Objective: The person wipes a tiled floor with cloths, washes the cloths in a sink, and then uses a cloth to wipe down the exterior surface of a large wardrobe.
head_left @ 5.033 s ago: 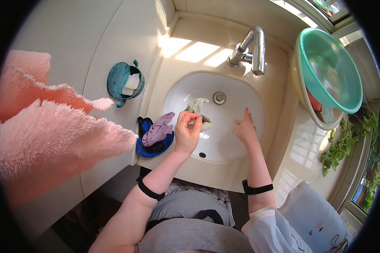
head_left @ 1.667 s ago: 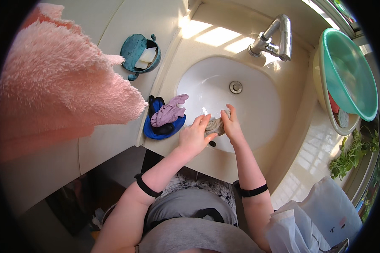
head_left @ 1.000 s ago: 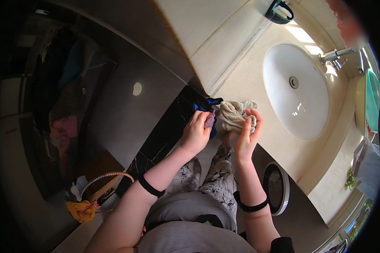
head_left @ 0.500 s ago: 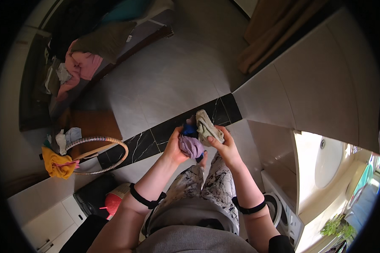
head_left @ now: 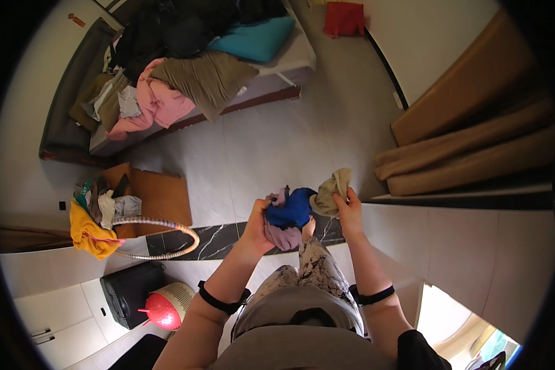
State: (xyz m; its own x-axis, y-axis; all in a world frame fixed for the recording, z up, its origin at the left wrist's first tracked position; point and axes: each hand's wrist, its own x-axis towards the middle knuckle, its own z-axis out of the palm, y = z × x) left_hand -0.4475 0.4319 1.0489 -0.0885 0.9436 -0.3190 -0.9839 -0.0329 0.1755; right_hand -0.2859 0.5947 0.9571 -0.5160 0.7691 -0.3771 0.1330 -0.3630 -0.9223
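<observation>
My left hand [head_left: 256,229] is closed round a soft bundle in front of my body. In it a crumpled blue cloth [head_left: 291,209] lies over a mauve cloth [head_left: 283,237]. A beige cloth [head_left: 333,190] hangs from my right hand [head_left: 349,214], pinched between thumb and fingers at its right side. Its left edge meets the dark end of the blue cloth; whether they are joined I cannot tell. What kind of garments these are does not show, as all are bunched up.
A bed [head_left: 302,58] with pillows and clothes stands far left. Nearer are a brown open box [head_left: 160,200] of clothes, a hoop [head_left: 188,246] with a yellow cloth [head_left: 89,231], a black suitcase [head_left: 129,293] and a red colander-like bowl [head_left: 164,310]. Brown curtains [head_left: 475,154] hang right.
My view has swung and moved towards the bedroom, showing more of the bed and less of the washbasin. The beige cloth has moved right, away from the bundle, and more of the blue cloth shows.
</observation>
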